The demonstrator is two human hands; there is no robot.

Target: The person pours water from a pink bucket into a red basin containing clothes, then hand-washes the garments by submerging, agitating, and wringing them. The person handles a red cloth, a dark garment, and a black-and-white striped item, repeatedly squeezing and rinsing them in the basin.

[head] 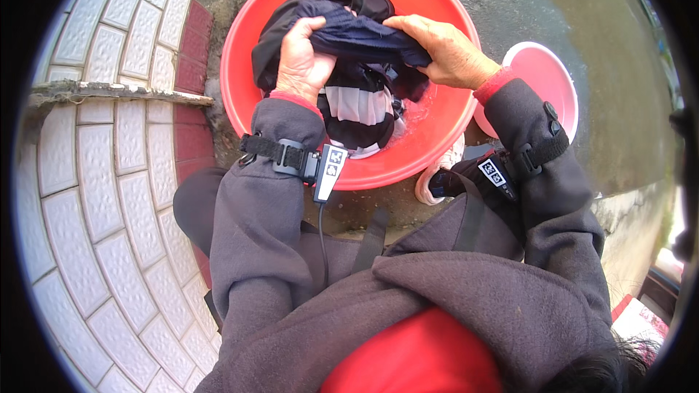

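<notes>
A large red plastic basin (437,120) stands before me with wet clothes and some water in it. Between my hands stretches a gathered band of dark navy fabric (360,38), raised over the other clothes. My left hand (304,60) holds its left end, the thumb on top. At the right end, my right hand (445,52) pinches the fabric, with some fingers hidden beneath it. Black cloth (273,38) lies heaped at the basin's left and far side. Below the band, a black-and-white striped garment (357,103) rests in the water.
A smaller pink basin (540,87) sits at the right, partly behind my right forearm. White and dark red wall tiles (125,147) rise close on my left, with a narrow ledge (120,91) jutting out. Wet concrete (491,5) lies beyond the basins. My shoe (439,180) is beside the red basin.
</notes>
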